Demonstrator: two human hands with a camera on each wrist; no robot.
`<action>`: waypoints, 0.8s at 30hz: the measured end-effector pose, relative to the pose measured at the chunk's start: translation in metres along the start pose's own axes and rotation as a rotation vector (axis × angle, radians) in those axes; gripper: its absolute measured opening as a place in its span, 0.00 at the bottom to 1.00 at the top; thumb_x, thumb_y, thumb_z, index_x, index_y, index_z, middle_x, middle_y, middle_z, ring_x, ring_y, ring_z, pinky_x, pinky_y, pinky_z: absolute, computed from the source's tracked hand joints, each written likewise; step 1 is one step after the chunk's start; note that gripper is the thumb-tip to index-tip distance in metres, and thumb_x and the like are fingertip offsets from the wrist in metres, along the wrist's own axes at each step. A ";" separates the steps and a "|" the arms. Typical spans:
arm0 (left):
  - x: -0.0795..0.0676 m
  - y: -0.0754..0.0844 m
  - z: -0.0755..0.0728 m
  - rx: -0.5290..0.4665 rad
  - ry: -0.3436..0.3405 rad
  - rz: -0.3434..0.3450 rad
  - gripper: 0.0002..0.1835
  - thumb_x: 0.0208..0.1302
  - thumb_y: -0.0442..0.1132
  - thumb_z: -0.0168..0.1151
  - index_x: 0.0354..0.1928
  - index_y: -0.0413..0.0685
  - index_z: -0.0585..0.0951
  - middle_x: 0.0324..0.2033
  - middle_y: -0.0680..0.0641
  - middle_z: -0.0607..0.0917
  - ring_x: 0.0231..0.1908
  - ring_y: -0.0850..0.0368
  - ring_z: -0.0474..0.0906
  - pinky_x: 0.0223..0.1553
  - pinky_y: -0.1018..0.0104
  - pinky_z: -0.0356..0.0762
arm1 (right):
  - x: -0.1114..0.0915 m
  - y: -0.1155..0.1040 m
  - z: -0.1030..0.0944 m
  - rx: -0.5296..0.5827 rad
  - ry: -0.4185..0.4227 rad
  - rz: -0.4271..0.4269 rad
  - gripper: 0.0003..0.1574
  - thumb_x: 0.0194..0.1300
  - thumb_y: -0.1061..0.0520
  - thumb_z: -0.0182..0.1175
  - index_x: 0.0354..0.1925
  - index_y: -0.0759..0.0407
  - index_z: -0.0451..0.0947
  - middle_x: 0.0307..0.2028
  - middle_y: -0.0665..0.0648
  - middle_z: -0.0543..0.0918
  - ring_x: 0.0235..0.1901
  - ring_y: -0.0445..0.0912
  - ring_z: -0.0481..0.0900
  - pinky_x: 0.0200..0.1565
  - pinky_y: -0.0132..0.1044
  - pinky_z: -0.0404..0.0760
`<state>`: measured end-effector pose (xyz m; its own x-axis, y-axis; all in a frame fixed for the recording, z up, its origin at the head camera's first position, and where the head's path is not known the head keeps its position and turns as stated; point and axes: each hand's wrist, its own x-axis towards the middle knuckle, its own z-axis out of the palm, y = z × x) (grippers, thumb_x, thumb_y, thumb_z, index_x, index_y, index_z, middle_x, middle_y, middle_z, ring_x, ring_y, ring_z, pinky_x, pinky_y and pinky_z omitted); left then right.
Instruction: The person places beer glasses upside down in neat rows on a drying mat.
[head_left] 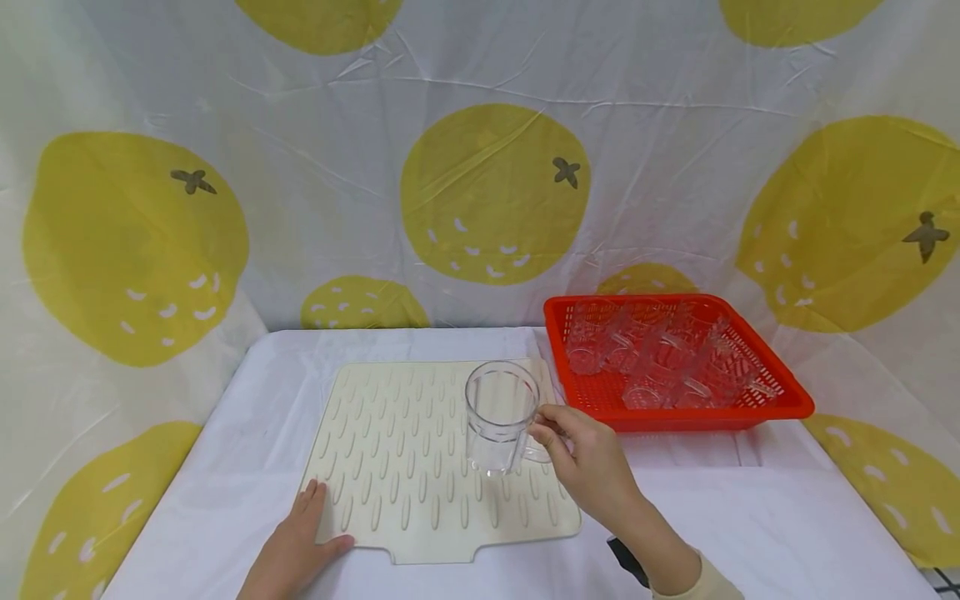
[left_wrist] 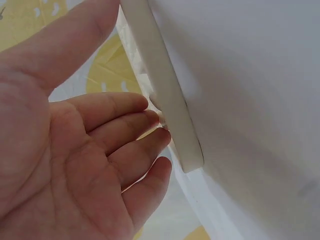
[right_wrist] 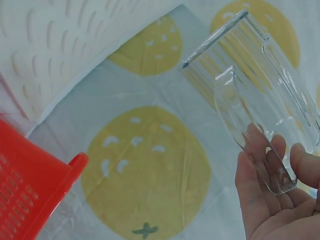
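Positioning seems to be in hand, the mug being held over the mat by the right hand in the head view, the mat's edge left ungrasped by the left hand's relaxed fingers in the left wrist view, and the handle pinched in the right wrist view, so a steady lowering is probably called for.

Draped booth, premises type indeterminable. Fruit-printed sheeting hangs beyond the right hand; white tablecloth lies below the left hand.
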<state>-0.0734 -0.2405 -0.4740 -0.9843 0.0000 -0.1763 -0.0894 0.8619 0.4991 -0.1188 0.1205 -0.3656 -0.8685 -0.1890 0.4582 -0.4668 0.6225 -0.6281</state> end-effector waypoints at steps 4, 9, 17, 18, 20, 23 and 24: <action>0.002 0.001 0.000 0.011 0.000 0.017 0.55 0.50 0.52 0.74 0.67 0.19 0.57 0.67 0.22 0.54 0.66 0.25 0.53 0.61 0.35 0.60 | 0.000 0.001 0.003 0.010 -0.002 0.003 0.14 0.57 0.65 0.70 0.44 0.62 0.82 0.36 0.51 0.85 0.32 0.40 0.80 0.37 0.30 0.83; 0.003 0.012 0.000 -0.010 -0.003 0.074 0.50 0.55 0.51 0.71 0.67 0.22 0.61 0.68 0.25 0.59 0.67 0.28 0.55 0.63 0.34 0.57 | 0.000 0.001 0.005 0.016 0.000 -0.008 0.14 0.57 0.66 0.70 0.43 0.62 0.82 0.35 0.51 0.85 0.31 0.40 0.80 0.37 0.29 0.83; 0.011 0.057 0.012 -0.357 -0.073 0.270 0.34 0.70 0.51 0.57 0.69 0.35 0.66 0.64 0.36 0.72 0.63 0.38 0.68 0.61 0.42 0.66 | -0.001 0.000 0.011 0.021 -0.009 -0.037 0.12 0.57 0.65 0.70 0.42 0.60 0.82 0.33 0.48 0.84 0.31 0.39 0.79 0.36 0.26 0.81; 0.011 0.062 0.013 -0.436 -0.128 0.309 0.32 0.73 0.50 0.53 0.70 0.36 0.64 0.64 0.37 0.73 0.63 0.39 0.69 0.61 0.46 0.68 | -0.001 0.000 0.012 0.019 -0.012 -0.040 0.12 0.57 0.65 0.70 0.42 0.60 0.82 0.33 0.48 0.84 0.31 0.38 0.79 0.36 0.26 0.81; 0.013 0.073 0.015 -0.609 -0.259 0.372 0.28 0.78 0.47 0.44 0.71 0.35 0.61 0.63 0.36 0.73 0.61 0.42 0.71 0.60 0.55 0.70 | -0.001 0.000 0.013 0.017 -0.012 -0.043 0.12 0.57 0.65 0.69 0.42 0.60 0.82 0.33 0.48 0.84 0.31 0.38 0.78 0.36 0.26 0.81; 0.018 0.087 0.016 -0.816 -0.411 0.396 0.29 0.81 0.48 0.33 0.72 0.32 0.59 0.61 0.34 0.75 0.60 0.44 0.73 0.60 0.64 0.70 | -0.001 0.000 0.015 0.006 -0.008 -0.053 0.12 0.57 0.64 0.70 0.42 0.60 0.82 0.33 0.48 0.83 0.30 0.38 0.78 0.36 0.25 0.81; 0.020 0.092 0.016 -0.865 -0.443 0.382 0.31 0.81 0.50 0.30 0.72 0.32 0.59 0.61 0.34 0.75 0.60 0.45 0.74 0.61 0.64 0.69 | -0.001 0.000 0.015 -0.001 -0.007 -0.058 0.12 0.57 0.64 0.70 0.42 0.60 0.82 0.33 0.48 0.83 0.30 0.38 0.78 0.36 0.25 0.81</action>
<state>-0.0986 -0.1535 -0.4451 -0.8417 0.5329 -0.0867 -0.0339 0.1081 0.9936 -0.1201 0.1093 -0.3758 -0.8410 -0.2305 0.4896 -0.5167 0.6109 -0.5999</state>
